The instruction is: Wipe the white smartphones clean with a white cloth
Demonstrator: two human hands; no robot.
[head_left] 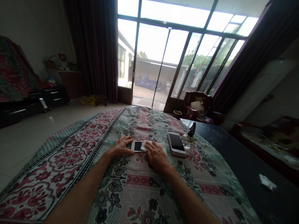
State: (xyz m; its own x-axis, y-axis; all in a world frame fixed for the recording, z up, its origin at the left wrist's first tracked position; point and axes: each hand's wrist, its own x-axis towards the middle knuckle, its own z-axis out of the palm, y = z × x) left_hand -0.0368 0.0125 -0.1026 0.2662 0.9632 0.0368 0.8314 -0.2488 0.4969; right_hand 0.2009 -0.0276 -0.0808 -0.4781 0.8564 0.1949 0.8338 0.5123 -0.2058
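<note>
A white smartphone with a dark screen lies on a floral bedspread. My left hand grips its left end. My right hand presses down on a white cloth that covers the phone's right end, so that end is hidden. Just to the right, a second smartphone lies face up in a pinkish case, apart from both hands. Beyond it stands a small glass bottle with a dark top.
A dark tabletop with a crumpled white tissue runs along the bedspread's right side. Further off are a dark wooden chair, a low black cabinet, a tiled floor and glass doors.
</note>
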